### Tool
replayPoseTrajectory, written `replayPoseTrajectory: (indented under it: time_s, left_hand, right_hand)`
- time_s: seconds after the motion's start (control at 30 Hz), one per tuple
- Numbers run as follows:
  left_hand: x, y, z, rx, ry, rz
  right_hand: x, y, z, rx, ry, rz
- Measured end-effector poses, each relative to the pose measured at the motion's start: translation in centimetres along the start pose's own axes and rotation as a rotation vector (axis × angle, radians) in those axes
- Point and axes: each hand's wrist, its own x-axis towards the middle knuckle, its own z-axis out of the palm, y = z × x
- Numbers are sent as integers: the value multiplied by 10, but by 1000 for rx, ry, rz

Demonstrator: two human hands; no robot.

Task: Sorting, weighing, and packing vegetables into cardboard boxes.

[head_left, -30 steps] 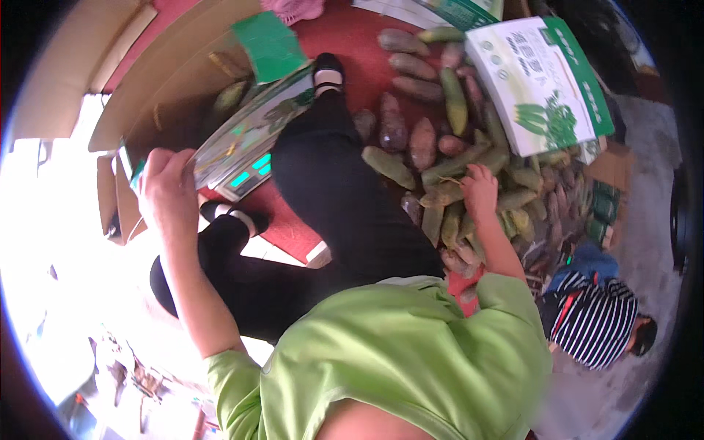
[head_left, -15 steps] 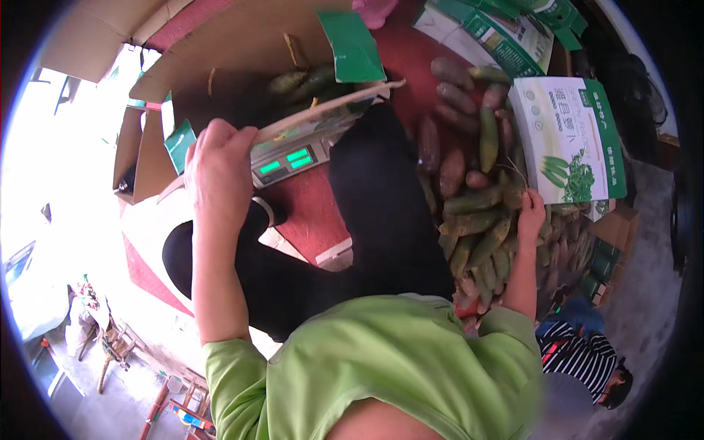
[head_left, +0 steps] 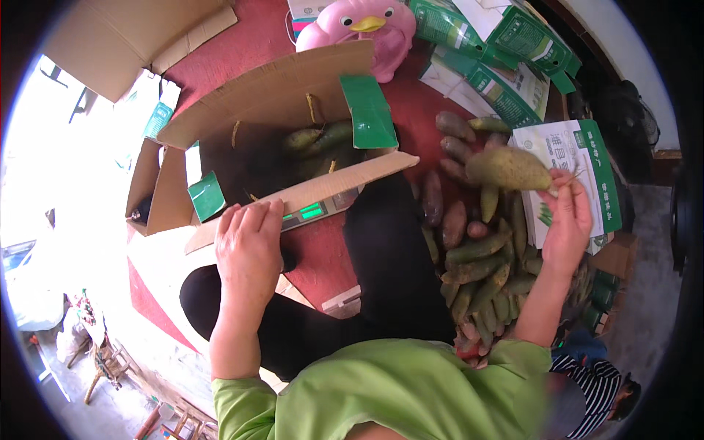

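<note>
My right hand [head_left: 568, 224] pinches a green radish [head_left: 507, 169] by its thin root end, holding it up over the pile. The radish is thick, dull green-brown, and points left. My left hand [head_left: 249, 238] lies over the edge of the near flap [head_left: 352, 176] of an open cardboard box [head_left: 271, 99], fingers curled onto it. Inside the shadowed box lie a few green radishes [head_left: 323, 139]. Under the flap, a digital scale [head_left: 312, 211] with a lit green display shows partly. The pile of radishes [head_left: 477, 253] lies right of my leg, some green, others purplish-looking under film.
Green-and-white printed cartons [head_left: 495, 81] lie at the far right, with a flat one [head_left: 601, 169] beside the pile. A pink duck-faced plastic item [head_left: 367, 33] stands behind the box. A person in a striped top [head_left: 598, 392] is at the lower right.
My right hand has come up from the pile with a radish in it. The left hand remains on the flap, now lower in view, and more of the box's inside shows.
</note>
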Motion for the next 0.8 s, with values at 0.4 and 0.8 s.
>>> replayPoseTrajectory:
  time_s: [0.4,0.8]
  left_hand:
    - [-4,-5,1,-26,43,12]
    - [2,-12,6,-81,55,-31]
  right_hand:
    - [49,-88,238,9,-544,-391]
    - [47,-24,286,-285,-787,-381]
